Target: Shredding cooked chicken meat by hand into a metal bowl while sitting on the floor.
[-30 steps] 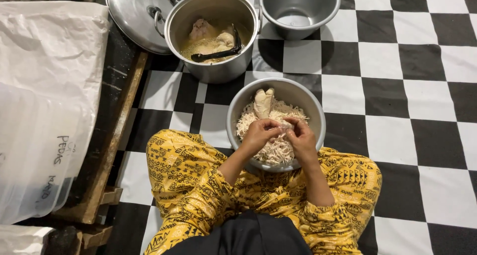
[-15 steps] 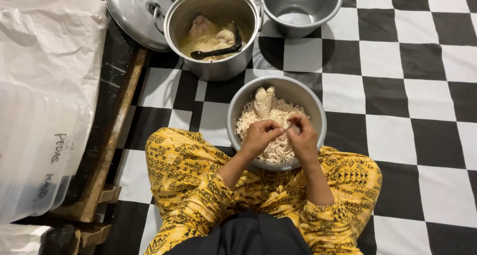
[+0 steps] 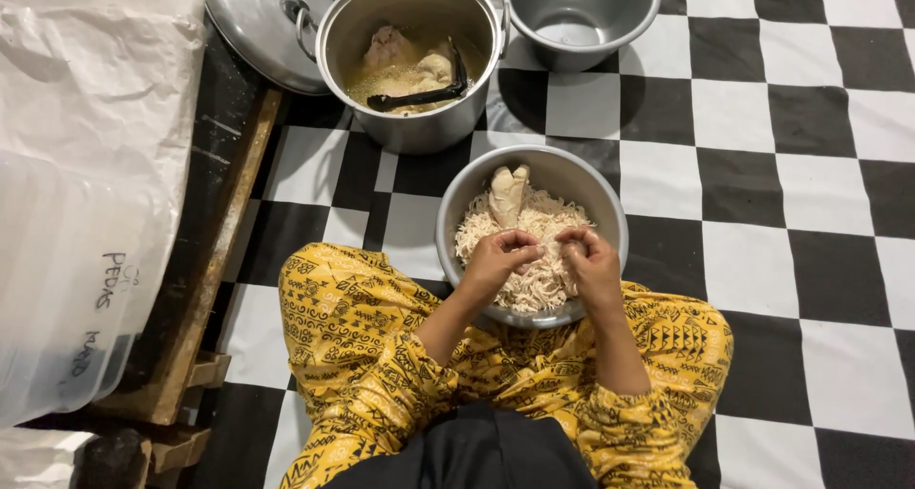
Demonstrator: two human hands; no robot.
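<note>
A metal bowl (image 3: 572,170) sits on the floor between my knees, filled with pale shredded chicken (image 3: 529,289) and one whole piece (image 3: 507,193) at its far side. My left hand (image 3: 498,260) and my right hand (image 3: 589,265) hover over the bowl, fingertips pinched together on a small piece of chicken meat (image 3: 551,249) held between them. My legs in yellow patterned trousers (image 3: 381,356) frame the bowl.
A larger pot (image 3: 419,117) with broth, chicken pieces and a dark ladle (image 3: 419,96) stands beyond the bowl, its lid (image 3: 255,27) leaning at its left. An empty metal pot (image 3: 581,17) stands at the top. White sacks (image 3: 86,165) and a wooden pallet (image 3: 205,298) lie left on the checkered floor.
My hands stay over the bowl, the fingers shifting slightly as they pull at the meat. The view has moved a little.
</note>
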